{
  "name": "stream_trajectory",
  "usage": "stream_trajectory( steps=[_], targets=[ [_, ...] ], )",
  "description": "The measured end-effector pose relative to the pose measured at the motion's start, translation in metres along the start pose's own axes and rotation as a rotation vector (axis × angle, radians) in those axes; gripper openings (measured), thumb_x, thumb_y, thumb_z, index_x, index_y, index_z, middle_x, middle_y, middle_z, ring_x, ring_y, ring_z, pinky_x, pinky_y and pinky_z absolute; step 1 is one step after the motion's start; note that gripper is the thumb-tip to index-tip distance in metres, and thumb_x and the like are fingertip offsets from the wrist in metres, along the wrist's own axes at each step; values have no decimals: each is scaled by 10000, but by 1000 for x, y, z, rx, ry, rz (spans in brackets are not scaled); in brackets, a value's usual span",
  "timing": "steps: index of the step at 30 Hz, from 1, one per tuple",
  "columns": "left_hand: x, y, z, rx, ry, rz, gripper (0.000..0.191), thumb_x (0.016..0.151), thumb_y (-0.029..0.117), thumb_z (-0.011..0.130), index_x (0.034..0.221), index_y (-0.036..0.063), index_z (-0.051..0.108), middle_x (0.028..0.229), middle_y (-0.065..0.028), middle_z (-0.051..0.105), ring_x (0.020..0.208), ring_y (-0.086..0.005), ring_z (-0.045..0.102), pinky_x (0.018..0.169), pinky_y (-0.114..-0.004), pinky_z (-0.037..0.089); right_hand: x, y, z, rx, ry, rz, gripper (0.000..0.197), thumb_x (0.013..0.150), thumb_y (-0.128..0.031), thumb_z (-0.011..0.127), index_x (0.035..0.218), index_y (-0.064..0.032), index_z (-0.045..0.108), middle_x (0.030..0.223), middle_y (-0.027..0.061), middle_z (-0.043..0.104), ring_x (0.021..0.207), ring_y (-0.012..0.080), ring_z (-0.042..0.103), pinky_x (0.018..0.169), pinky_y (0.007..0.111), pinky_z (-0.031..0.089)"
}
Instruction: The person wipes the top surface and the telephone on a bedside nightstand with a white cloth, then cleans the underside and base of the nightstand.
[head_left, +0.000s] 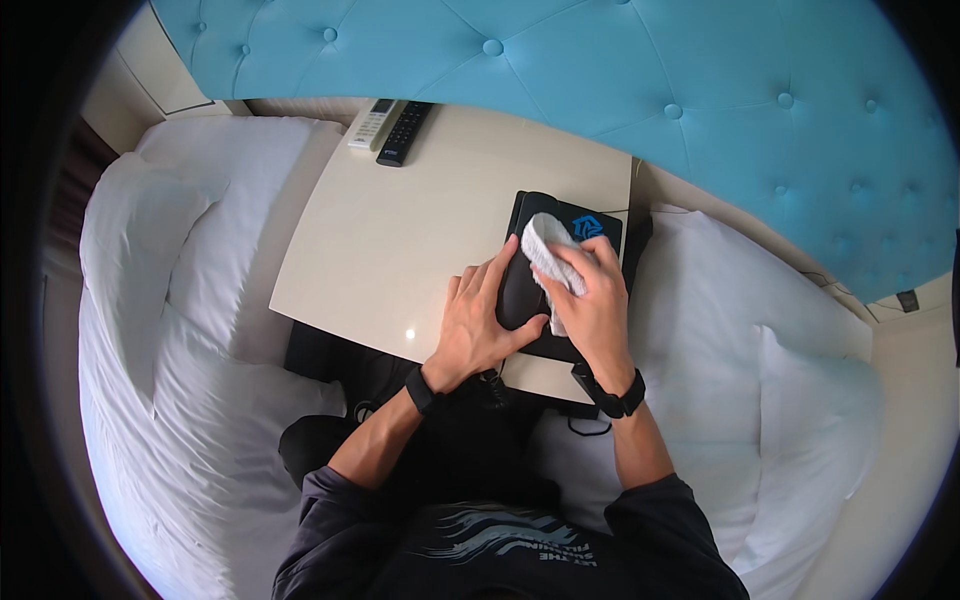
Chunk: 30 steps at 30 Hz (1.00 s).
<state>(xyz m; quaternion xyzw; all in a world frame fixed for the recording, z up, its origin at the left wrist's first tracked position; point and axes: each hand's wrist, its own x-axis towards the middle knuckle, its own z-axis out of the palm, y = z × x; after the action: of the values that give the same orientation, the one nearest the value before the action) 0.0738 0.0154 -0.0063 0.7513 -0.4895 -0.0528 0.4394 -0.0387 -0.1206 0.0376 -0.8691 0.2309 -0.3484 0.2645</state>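
Observation:
A black desk telephone (516, 289) lies on the cream bedside table, its handset along the left side and a blue logo at its upper right. My left hand (474, 319) braces it, the index finger along the left edge and the thumb across the lower end of the handset. In my right hand (598, 296) is a bunched white cloth (546, 238), pressed onto the telephone beside the handset. Cloth and fingers hide much of the telephone's face. A coiled cord (493, 386) hangs by the table's front edge, near my left wrist.
The bedside table (367, 247) holds a white remote control (370, 126) and a black remote control (403, 135) at its back left. White bedding (247, 187) flanks it on the left, and another white bed (705, 337) on the right. Behind stands a blue tufted headboard (570, 67).

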Motion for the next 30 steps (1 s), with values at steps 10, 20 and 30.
stream_trajectory(
  steps=[10, 20, 30],
  targets=[
    [0, -1, 2, -15, 38, -28, 1054, 727, 380, 831, 1612, 64, 354, 1221, -140, 670, 1060, -315, 603, 961, -414, 429, 22, -19, 2, -115, -69, 52, 308, 869, -288, 830, 1080, -90, 725, 932, 87, 595, 809, 285, 666, 662, 405, 540],
    [-2, 0, 3, -28, 51, -60, 1035, 737, 395, 822, 1612, 98, 355, 1211, -154, 668, 1082, -327, 603, 973, -424, 422, 20, -18, -3, -182, -148, 13, 304, 876, -322, 830, 1017, -96, 684, 943, 81, 573, 793, 303, 666, 626, 417, 548],
    [0, 5, 6, -59, 58, -48, 1023, 740, 398, 820, 1605, 100, 363, 1196, -163, 669, 1093, -332, 600, 982, -426, 419, 44, -6, 1, -291, -103, -48, 305, 883, -297, 824, 1035, -100, 648, 963, 87, 568, 818, 325, 662, 633, 439, 547]
  ],
)
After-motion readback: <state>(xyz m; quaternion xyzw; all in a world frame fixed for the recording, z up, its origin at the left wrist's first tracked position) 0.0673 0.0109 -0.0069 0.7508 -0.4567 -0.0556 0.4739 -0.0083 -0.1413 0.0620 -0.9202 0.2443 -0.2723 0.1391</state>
